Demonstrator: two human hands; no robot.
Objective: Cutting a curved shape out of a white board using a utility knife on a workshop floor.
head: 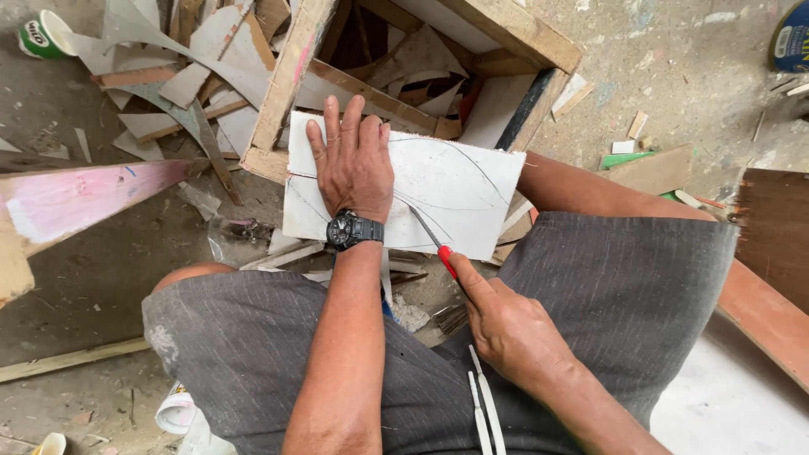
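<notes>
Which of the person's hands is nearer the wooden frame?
Left. The left hand lies flat on the white board, its fingertips reaching the wooden frame. The right hand is down over the lap, holding a red-handled blade.

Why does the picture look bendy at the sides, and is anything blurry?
Head view: the wide lens curves the edges; soft, even daylight, no glare; the left hand on the white board and the right hand with the red-handled blade look sharp.
</notes>
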